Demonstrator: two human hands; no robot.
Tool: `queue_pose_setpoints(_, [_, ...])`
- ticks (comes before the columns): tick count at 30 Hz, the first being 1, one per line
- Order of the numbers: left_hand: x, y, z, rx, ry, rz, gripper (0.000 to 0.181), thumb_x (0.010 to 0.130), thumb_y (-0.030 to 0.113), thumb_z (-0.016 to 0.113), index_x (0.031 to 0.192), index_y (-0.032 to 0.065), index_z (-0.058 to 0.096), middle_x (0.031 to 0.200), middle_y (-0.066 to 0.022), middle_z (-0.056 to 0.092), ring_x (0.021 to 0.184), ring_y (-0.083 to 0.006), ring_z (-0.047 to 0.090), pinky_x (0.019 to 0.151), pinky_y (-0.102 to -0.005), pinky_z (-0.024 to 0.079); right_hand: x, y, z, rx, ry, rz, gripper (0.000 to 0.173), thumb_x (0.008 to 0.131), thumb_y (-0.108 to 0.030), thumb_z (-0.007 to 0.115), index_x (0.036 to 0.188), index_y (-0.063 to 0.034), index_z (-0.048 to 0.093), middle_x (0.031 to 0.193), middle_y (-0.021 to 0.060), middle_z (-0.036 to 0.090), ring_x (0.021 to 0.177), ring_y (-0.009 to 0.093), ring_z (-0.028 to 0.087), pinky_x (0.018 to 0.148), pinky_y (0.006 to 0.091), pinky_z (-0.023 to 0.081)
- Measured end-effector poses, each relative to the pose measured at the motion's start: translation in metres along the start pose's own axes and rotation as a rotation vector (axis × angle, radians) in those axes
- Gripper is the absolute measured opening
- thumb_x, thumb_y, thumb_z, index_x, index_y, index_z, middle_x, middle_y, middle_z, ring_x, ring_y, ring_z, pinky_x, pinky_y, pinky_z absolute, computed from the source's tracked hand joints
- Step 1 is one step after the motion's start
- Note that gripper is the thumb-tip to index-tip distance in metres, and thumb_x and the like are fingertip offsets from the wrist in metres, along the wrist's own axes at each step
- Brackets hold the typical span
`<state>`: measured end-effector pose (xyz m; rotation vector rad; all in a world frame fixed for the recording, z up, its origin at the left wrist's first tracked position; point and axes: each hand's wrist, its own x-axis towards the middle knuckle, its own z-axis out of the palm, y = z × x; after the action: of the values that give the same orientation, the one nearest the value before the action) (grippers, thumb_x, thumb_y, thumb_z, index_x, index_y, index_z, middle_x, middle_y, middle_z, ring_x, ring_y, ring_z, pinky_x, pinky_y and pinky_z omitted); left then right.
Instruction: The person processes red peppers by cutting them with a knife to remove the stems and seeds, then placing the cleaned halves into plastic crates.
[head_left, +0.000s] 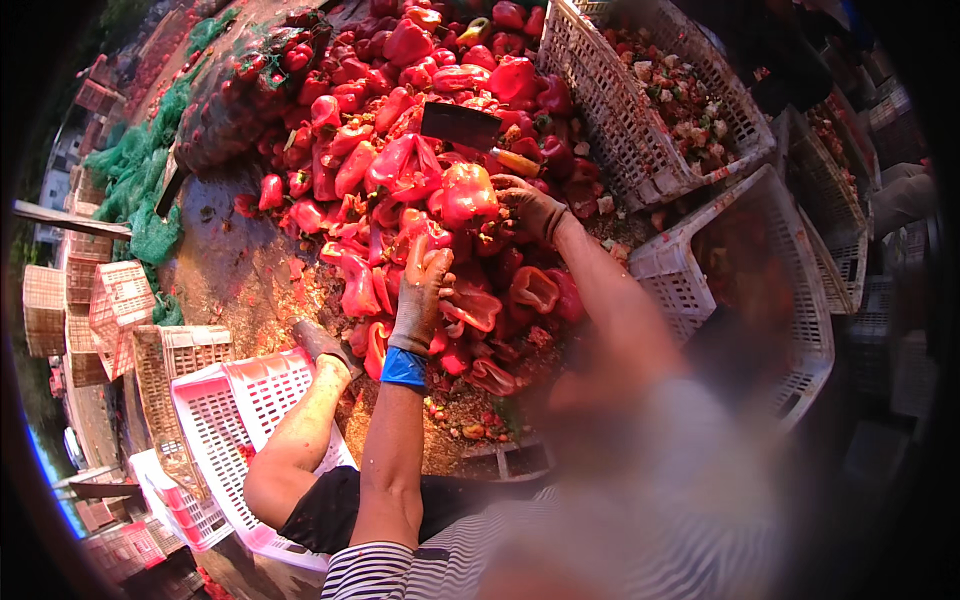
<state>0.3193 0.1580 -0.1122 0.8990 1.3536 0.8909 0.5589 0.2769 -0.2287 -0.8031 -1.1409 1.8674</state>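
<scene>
A large heap of red bell peppers (352, 169), some whole and some split, fills the middle of the head view. My left hand (426, 281), in a stained glove with a blue band at the wrist, rests over the near part of the heap, touching pepper pieces; its grip is unclear. At the right of a big red pepper (466, 196) is my gloved right hand (525, 206), its fingers curled against or near the pepper's side; whether it holds it cannot be told. Just beyond, a broad-bladed cleaver (461, 126) with a wooden handle (515, 162) lies on the peppers.
A plastic crate (615, 120) with pepper scraps stands upper right, another crate (664, 289) below it. At the left are a white and pink crate (217, 420), green netting (142, 180) and stacked crates (81, 300). A netted sack of peppers (225, 127) lies upper left.
</scene>
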Motion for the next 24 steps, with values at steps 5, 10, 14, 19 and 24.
queue_pose_setpoints(5, [0.129,0.011,-0.015,1.029,0.013,0.074,0.079,0.086,0.061,0.053,0.142,0.0061,0.041,0.132,-0.0294,0.050,0.124,-0.0406,0.048,0.103,-0.0444,0.039,0.019,-0.037,0.032,0.122,0.058,0.328,0.064,0.086,-0.037,0.060,0.144,-0.0276,0.034,0.119,0.0062,0.058,0.088,0.024,0.061,0.073,0.0425,0.052])
queue_pose_setpoints(10, [0.151,0.024,-0.008,0.295,-0.166,0.112,0.058,0.094,0.041,0.055,0.138,0.0037,0.046,0.128,-0.0117,0.057,0.105,-0.0215,0.062,0.089,-0.0381,0.051,0.019,-0.032,0.067,0.272,0.081,0.190,0.073,0.084,-0.045,0.061,0.147,-0.0314,0.028,0.124,0.0027,0.056,0.095,0.019,0.061,0.073,0.0372,0.052])
queue_pose_setpoints(14, [0.082,0.032,-0.050,-0.510,-0.285,-0.066,0.058,0.089,0.039,0.064,0.135,0.0069,0.048,0.126,-0.0115,0.058,0.112,-0.0253,0.060,0.091,-0.0400,0.053,0.027,-0.033,0.124,0.101,0.010,-0.132,0.060,0.092,-0.035,0.057,0.146,-0.0226,0.033,0.144,0.0104,0.040,0.116,0.025,0.053,0.077,0.0351,0.054])
queue_pose_setpoints(19, [0.034,-0.026,-0.073,-1.080,-0.333,-0.085,0.064,0.092,0.047,0.055,0.142,0.0107,0.038,0.141,-0.0120,0.046,0.128,-0.0326,0.045,0.104,-0.0567,0.040,0.020,-0.054,0.146,-1.259,0.030,-0.558,0.051,0.097,-0.041,0.043,0.142,-0.0175,0.040,0.128,0.0193,0.057,0.100,0.038,0.063,0.081,0.0472,0.048])
queue_pose_setpoints(24, [0.021,-0.110,-0.069,-0.592,0.086,0.346,0.070,0.091,0.050,0.053,0.146,0.0130,0.031,0.148,-0.0121,0.036,0.135,-0.0328,0.036,0.103,-0.0604,0.038,0.016,-0.091,0.154,-1.030,0.061,-0.257,0.058,0.092,-0.044,0.052,0.142,-0.0170,0.040,0.130,0.0155,0.056,0.107,0.031,0.061,0.086,0.0445,0.047])
